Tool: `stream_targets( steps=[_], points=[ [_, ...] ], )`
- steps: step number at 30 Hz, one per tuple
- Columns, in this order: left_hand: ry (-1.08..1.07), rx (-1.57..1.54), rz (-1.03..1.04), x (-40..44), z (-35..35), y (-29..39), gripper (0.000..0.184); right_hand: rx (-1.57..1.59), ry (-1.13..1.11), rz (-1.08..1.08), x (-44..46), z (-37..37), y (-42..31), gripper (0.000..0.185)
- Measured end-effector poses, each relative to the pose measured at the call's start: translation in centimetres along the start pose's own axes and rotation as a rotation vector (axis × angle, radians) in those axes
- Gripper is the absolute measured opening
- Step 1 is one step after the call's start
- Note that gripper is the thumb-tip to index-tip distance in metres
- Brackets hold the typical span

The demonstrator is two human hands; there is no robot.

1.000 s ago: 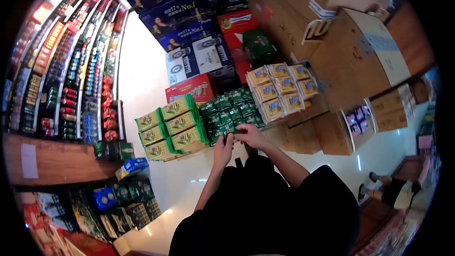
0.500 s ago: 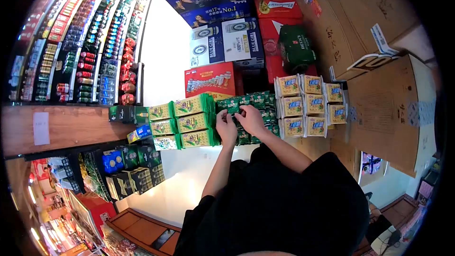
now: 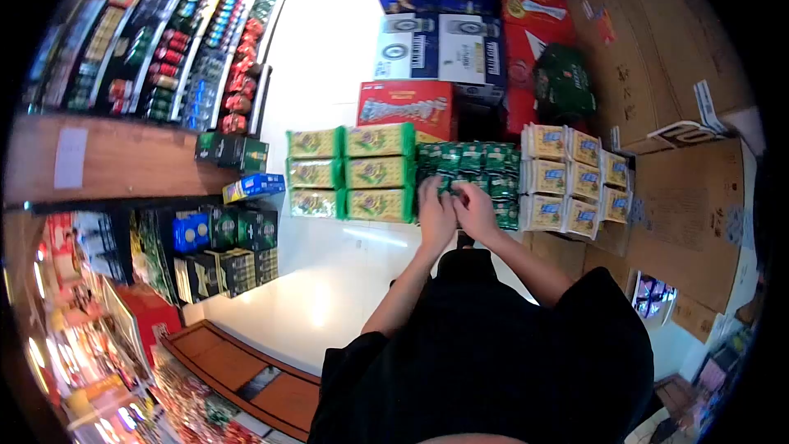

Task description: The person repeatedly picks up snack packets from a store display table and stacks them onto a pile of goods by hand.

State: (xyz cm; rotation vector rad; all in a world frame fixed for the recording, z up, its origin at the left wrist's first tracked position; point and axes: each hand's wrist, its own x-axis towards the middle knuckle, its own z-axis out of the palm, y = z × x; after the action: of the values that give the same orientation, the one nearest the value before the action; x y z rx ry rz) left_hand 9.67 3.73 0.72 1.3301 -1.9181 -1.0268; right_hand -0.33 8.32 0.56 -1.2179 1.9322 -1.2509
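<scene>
Ideally, my left hand (image 3: pixel 437 218) and right hand (image 3: pixel 477 212) should work lightly over the glossy dark-green rectangular packets (image 3: pixel 472 156); whether either grip pinches one, I cannot tell.

Sachets (image 3: pixel 472 158) lie between packs (image 3: pixel 374 172), left, and packets (image 3: pixel 583 182), right, with cartons (image 3: pixel 470 48) apparently behind all 3

Floor (image 3: pixel 329 251): washed-out white at the back, streaky glare nearer
Shirt (image 3: pixel 493 353): deep black, detail lost
Left hand (image 3: pixel 438 215), right hand (image 3: pixel 475 212): slightly blurred
Shelves (image 3: pixel 193 49): bowed by fisheye distortion
</scene>
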Motion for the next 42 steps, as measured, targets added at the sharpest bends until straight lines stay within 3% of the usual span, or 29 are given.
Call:
stream_targets(
  steps=[3,5,6,9,10,13,14,17,20,21,22,28,30,36,38,42],
  points=[
    [-0.217,-0.19,0.014,-4.3,-3.8,-0.7,0.03,-0.018,-0.001,-0.123,-3.4,2.5,0.2,0.013],
    [-0.239,-0.205,-0.054,-7.6,-7.7,-0.9,0.03,-0.015,-0.091,-0.111,-6.0,4.3,-1.8,0.01],
    [-0.194,-0.141,-0.034,-9.8,-9.3,-2.2,0.032,-0.016,-0.134,-0.106,-7.4,5.5,-3.3,0.008],
    [-0.166,-0.33,-0.153,-14.9,-16.4,-5.2,0.035,0.069,-0.324,-0.036,-12.1,10.7,-7.2,0.007],
    [-0.098,-0.333,-0.121,-16.4,-18.7,-6.7,0.037,0.037,-0.281,-0.245,-13.5,12.9,-8.1,0.006],
    [-0.095,-0.277,-0.263,-21.0,-26.5,-10.8,0.037,0.117,-0.512,-0.159,-17.9,20.7,-9.7,0.008],
    [-0.036,-0.222,-0.236,-23.1,-28.6,-13.1,0.037,0.157,-0.609,-0.201,-19.3,23.7,-9.8,0.015],
    [0.086,-0.285,-0.469,-28.4,-35.4,-15.0,0.038,0.066,-0.912,-0.398,-23.1,29.2,-15.8,0.022],
    [0.219,-0.31,-0.57,-33.5,-41.2,-16.1,0.038,-0.034,-1.128,-0.501,-26.3,35.2,-18.7,0.026],
    [0.269,-0.322,-0.601,-35.3,-42.3,-16.8,0.038,-0.053,-1.189,-0.528,-27.4,37.2,-19.2,0.026],
    [0.371,-0.314,-0.451,-37.2,-41.3,-20.9,0.038,-0.062,-1.219,-0.587,-28.6,39.2,-19.8,0.024],
    [0.835,-0.465,-0.644,-46.9,-47.0,-24.9,0.033,-0.062,-1.703,-0.811,-36.9,51.6,-25.0,0.022],
    [0.973,-0.426,-0.674,-50.0,-48.6,-27.7,0.032,-0.104,-1.853,-0.785,-40.4,56.0,-26.7,0.021],
    [1.14,-0.407,-0.853,-58.7,-58.6,-35.8,0.034,-0.071,-2.078,-0.822,-52.3,69.9,-31.1,0.022],
    [1.137,-0.388,-0.951,-61.4,-62.2,-37.9,0.035,-0.164,-2.12,-0.935,-55.4,74.0,-33.3,0.021],
    [1.131,-0.275,-1.047,-66.4,-70.3,-40.2,0.035,-0.132,-2.199,-0.94,-61.5,80.9,-38.0,0.02]
  ],
)
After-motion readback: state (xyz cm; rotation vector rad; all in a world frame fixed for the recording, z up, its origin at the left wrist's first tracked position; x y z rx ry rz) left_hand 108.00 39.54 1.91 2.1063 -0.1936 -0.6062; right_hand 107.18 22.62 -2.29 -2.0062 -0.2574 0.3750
